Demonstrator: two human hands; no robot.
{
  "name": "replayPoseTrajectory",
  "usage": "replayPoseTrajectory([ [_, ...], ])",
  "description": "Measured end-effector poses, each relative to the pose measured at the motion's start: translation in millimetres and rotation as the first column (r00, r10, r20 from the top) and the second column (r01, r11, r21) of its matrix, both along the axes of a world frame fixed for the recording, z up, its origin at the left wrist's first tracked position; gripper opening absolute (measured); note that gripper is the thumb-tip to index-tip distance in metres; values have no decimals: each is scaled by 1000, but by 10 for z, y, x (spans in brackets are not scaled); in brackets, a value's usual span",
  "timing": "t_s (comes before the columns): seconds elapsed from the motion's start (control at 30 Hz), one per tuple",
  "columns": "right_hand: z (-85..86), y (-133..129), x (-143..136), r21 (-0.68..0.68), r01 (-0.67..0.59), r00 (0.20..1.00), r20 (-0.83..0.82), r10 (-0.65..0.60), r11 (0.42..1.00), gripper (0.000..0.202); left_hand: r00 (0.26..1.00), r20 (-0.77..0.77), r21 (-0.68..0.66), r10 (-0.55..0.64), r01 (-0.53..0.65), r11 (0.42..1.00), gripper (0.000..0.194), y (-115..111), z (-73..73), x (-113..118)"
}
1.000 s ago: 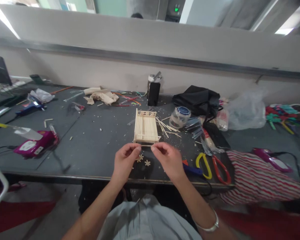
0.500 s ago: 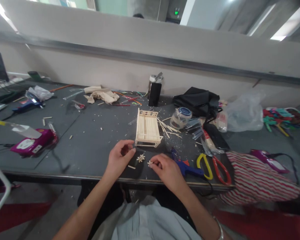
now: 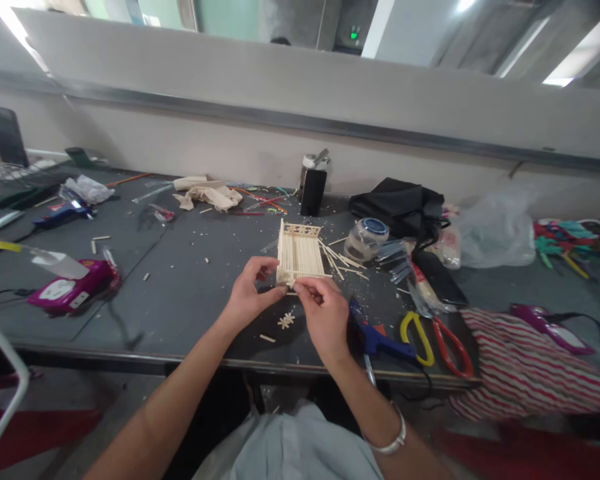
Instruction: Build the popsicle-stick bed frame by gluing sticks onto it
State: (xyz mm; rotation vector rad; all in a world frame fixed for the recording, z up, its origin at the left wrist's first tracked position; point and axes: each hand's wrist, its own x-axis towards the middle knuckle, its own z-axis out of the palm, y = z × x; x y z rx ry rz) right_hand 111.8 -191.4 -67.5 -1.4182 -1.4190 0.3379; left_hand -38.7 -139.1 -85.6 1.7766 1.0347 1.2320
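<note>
A miniature bed [image 3: 307, 252] made of thin pale wooden sticks stands on the dark table in front of me. My right hand [image 3: 325, 310] pinches a small star-shaped piece of short sticks [image 3: 291, 284] against the bed's low front rail. My left hand [image 3: 253, 290] is at the bed's front left corner, its fingertips by the side and its thumb by the front, close to the held piece. Another stick star [image 3: 286, 321] lies flat on the table between my hands. Below it is a short loose stick [image 3: 267, 339].
Right of my right hand lie a blue glue gun [image 3: 385, 343] and scissors with yellow and red handles [image 3: 437, 343]. Loose sticks [image 3: 343, 260] and a clear jar [image 3: 366, 239] are beside the bed. A phone [image 3: 313, 192] leans upright behind it. Striped cloth [image 3: 535, 360] hangs over the edge.
My right hand has lifted the small stick star from near the table's front up to the bed's front rail. My left hand has moved forward to the bed's corner.
</note>
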Motion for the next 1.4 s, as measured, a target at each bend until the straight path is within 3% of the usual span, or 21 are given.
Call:
replayPoseTrajectory([
  [0.13, -43, 11, -50, -4, 115, 993, -34, -116, 993, 15, 984, -24, -13, -178, 178, 984, 34, 124, 60, -6],
  [0.23, -71, 27, -77, -34, 147, 985, -85, -150, 989, 17, 967, -59, -16, -249, 249, 968, 28, 183, 102, -5],
  [0.53, -131, 83, -208, -74, 140, 960, -234, -153, 987, 20, 979, -2, 14, -204, 204, 979, 10, 227, 52, 42],
  [0.87, -184, 9, -174, -108, 161, 974, -144, -175, 981, 30, 982, 98, -18, -163, 165, 986, 10, 219, -16, 67],
  [1.13, -329, -196, -137, -59, 136, 979, -143, -144, 989, 23, 991, 31, 25, -132, 131, 991, 9, 206, 2, 69],
  [1.4, -361, -206, -110, -126, 70, 966, -240, -99, 990, 22, 991, 12, 54, -135, 134, 990, 10, 207, -23, 51],
])
